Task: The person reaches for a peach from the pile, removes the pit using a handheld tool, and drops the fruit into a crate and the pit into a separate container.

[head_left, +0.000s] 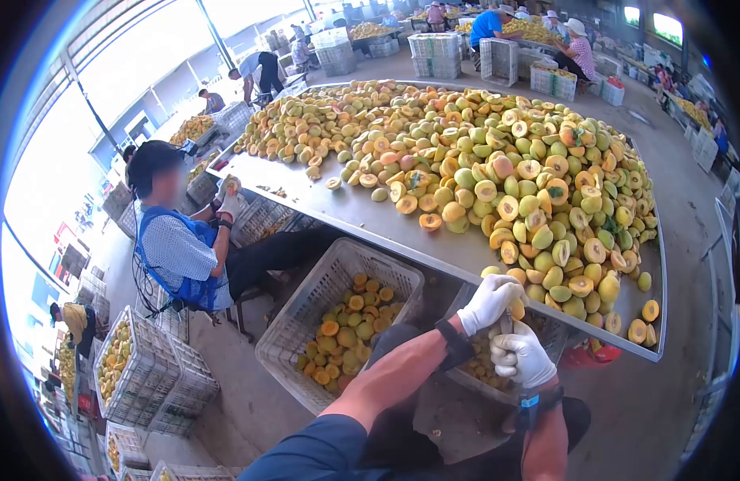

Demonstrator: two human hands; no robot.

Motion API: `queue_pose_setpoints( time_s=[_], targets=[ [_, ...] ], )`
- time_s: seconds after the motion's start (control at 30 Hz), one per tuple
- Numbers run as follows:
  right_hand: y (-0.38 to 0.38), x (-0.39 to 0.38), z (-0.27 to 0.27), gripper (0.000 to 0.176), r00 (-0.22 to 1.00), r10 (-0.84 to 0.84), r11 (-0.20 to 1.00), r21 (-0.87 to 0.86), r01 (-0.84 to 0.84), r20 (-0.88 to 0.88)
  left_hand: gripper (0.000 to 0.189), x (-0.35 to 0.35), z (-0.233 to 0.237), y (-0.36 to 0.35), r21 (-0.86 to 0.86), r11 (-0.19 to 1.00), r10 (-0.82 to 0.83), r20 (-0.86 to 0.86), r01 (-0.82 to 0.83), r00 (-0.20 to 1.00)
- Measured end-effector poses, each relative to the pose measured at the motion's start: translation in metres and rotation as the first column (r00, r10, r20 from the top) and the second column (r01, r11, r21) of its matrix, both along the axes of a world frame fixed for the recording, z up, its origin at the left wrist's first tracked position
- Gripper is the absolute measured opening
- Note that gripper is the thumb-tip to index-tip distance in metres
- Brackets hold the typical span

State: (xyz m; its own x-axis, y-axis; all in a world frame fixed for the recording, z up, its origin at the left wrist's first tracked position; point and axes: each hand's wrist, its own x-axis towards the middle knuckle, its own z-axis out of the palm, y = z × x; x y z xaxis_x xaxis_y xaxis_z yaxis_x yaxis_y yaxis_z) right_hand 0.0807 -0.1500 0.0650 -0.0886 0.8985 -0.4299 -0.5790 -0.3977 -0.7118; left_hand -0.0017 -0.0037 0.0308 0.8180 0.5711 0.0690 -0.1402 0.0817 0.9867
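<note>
Both my hands wear white gloves and meet at the near edge of the metal table (pixel 306 186). My left hand (pixel 488 305) is closed around a yellow peach (pixel 517 309), partly hidden by the fingers. Just below it, my right hand (pixel 524 356) is closed on a small metal pitting tool (pixel 506 324), whose tip is at the peach; its exact shape is hard to make out. On the table beyond lies a large heap of peaches (pixel 498 172), many halved with orange flesh showing. Beneath my hands a crate (pixel 556 341) holds more fruit.
A plastic crate (pixel 286 345) of peach halves stands left of my legs. A seated co-worker in a blue vest (pixel 181 248) handles fruit at the left. Stacked full crates (pixel 173 381) stand farther left. A red container (pixel 588 354) sits under the table's right side.
</note>
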Motion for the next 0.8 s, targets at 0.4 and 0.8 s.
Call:
queue_pose_setpoints(
  time_s=[0.4,0.8],
  targets=[
    [-0.01,0.006,-0.005,0.009,0.988,0.018,1.0,0.018,-0.015,-0.154,0.023,0.002,0.013,-0.007,-0.036,0.998,-0.054,-0.031,0.053,0.998],
    [-0.008,0.005,-0.01,0.008,0.996,0.018,1.0,0.01,-0.017,-0.082,0.027,0.009,0.004,-0.006,-0.076,0.997,-0.001,-0.174,-0.012,0.985]
  ],
)
